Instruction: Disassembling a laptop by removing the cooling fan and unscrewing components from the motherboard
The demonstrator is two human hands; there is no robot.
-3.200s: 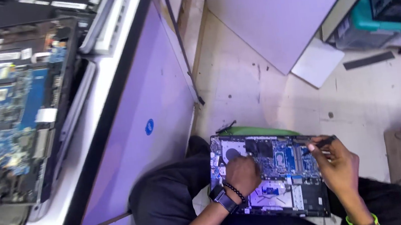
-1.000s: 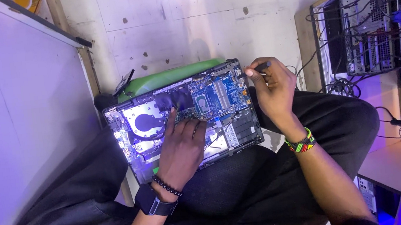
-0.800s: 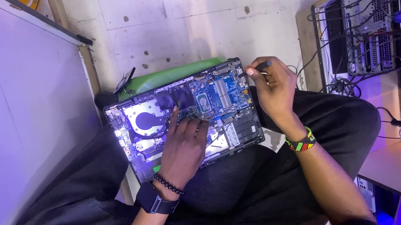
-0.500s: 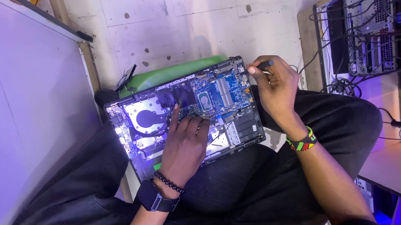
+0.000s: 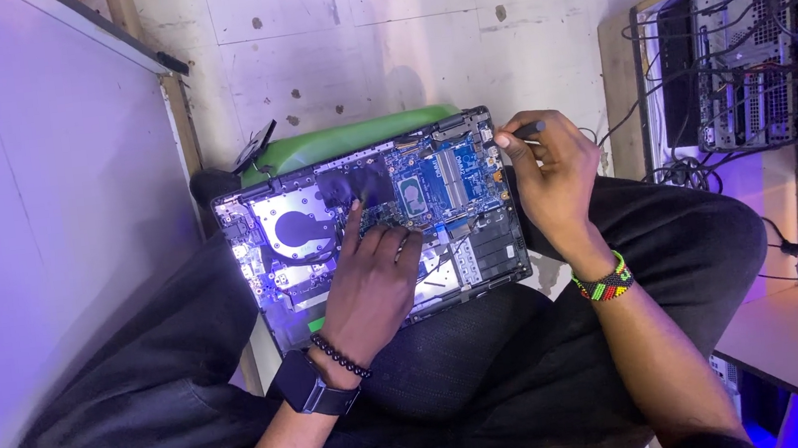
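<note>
An opened laptop (image 5: 389, 225) lies bottom-up across my lap, its blue circuit board, round fan and black patches exposed. My left hand (image 5: 371, 282) rests flat on the board's middle, fingers spread, forefinger stretched toward the fan. A black watch and a bead bracelet sit on that wrist. My right hand (image 5: 549, 177) is at the laptop's right edge, pinched on a thin dark tool (image 5: 526, 129) whose tip meets the upper right corner. A striped bead bracelet circles that wrist.
A green cushion-like pad (image 5: 349, 140) shows behind the laptop. A white board (image 5: 49, 224) leans at the left. Shelves with open computer cases and cables (image 5: 761, 63) stand at the right. Scuffed pale floor lies ahead.
Since three seconds ago the view swung from the workbench side to face the laptop. Within the last second both hands stay in place; the laptop sits slightly lower in view.
</note>
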